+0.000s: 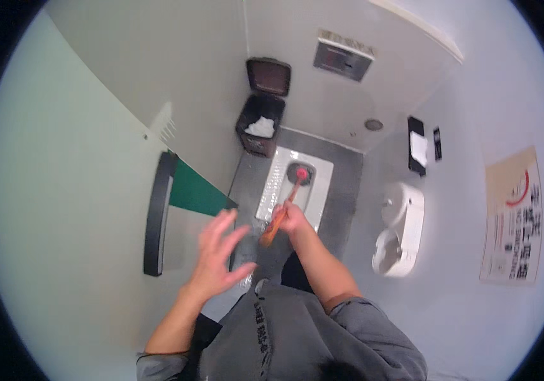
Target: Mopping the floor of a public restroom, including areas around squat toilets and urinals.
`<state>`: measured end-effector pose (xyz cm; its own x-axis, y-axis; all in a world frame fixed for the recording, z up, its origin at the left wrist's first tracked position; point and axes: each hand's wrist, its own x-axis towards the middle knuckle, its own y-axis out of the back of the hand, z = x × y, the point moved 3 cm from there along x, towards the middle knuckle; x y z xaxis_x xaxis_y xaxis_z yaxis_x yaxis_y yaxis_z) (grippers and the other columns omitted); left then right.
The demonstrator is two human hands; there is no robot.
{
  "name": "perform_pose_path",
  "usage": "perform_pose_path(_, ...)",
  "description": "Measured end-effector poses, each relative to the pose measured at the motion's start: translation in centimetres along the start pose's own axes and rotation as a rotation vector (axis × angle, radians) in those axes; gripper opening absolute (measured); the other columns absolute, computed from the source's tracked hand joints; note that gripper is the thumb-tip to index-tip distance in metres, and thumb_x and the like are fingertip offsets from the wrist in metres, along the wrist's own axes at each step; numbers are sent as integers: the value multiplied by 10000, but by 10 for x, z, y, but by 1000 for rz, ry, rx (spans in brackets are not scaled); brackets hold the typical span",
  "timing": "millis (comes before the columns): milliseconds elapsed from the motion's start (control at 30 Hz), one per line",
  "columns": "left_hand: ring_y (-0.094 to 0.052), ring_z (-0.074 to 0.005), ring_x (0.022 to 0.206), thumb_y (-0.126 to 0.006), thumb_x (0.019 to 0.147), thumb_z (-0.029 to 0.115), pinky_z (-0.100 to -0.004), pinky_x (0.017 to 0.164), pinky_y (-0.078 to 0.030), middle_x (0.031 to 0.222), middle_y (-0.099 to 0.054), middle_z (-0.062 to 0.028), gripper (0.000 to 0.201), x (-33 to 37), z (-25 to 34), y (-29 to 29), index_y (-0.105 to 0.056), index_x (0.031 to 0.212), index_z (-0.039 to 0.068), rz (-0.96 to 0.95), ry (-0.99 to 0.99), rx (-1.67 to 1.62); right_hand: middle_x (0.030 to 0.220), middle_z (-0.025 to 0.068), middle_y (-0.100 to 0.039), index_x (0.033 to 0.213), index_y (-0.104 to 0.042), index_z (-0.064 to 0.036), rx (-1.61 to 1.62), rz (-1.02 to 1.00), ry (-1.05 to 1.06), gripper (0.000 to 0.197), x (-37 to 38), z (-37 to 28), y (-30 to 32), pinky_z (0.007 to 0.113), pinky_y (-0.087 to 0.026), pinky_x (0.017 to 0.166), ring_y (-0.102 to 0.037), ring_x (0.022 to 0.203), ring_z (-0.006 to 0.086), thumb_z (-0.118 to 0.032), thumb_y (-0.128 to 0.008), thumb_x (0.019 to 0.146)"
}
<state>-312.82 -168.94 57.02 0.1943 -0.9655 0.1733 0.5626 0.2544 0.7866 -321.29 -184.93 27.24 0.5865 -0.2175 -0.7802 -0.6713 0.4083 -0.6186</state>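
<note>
My right hand point(293, 218) is closed around a long wooden handle point(273, 231) that slants down and away from me. The handle runs to a pinkish-red end point(302, 173), set against a dark round patch in the bowl of a white squat toilet point(274, 184). From this view I cannot tell whether the tool is a plunger or a brush. My left hand point(213, 257) is raised in the air left of the handle, its fingers spread and slightly blurred, holding nothing. A green partition edge and a black door handle point(159, 216) are nearest to it.
Beyond the toilet's left corner stands a dark lidded bin point(258, 143), lid up, with white paper inside. A white double paper holder point(408, 232) and a black shelf point(417, 146) are on the right wall. The pale door point(88, 209) stands close on my left.
</note>
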Motion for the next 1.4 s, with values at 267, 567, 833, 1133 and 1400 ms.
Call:
perform_pose_path(267,-546,-283,910,-568,749,142,-362,872,-367,868,-595,-104,153,71,-36,-39,-607,880,73,157,596,-439,977,181,-549,1090,-440,31,-678,-287,-650,439,-17,-15,-61,447,-431,823,-532,917,319,-350,-374,881)
perform_pose_path(567,-518,-266,988,-504,753,117,-465,948,-256,878,-607,-56,138,179,-26,-31,-619,829,111,139,512,-13,1252,146,-381,1246,-305,-6,-93,-27,512,488,116,-389,-272,403,-349,894,-405,1110,274,-350,-232,907)
perform_pose_path(833,-515,-277,995,-493,715,79,-483,976,-207,892,-604,-57,183,209,-46,-9,-620,843,112,87,635,18,1052,127,-565,945,-558,-17,234,-357,451,492,224,-522,-311,401,-412,850,-523,996,247,-304,-160,907)
perform_pose_path(1133,-509,-272,1004,-445,705,42,-487,997,-183,901,-594,-65,241,193,-64,4,-607,876,95,59,747,-23,1300,134,-352,1233,-336,14,260,-295,387,508,210,-525,-324,415,-175,1021,-293,1223,264,-310,-109,915)
perform_pose_path(1400,-534,-230,946,-511,680,60,-474,973,-240,846,-588,-57,233,186,-52,-7,-605,883,127,97,762,-21,1298,143,-340,1249,-294,35,107,-332,319,460,270,-603,-292,454,-242,995,-299,1203,292,-272,-209,918)
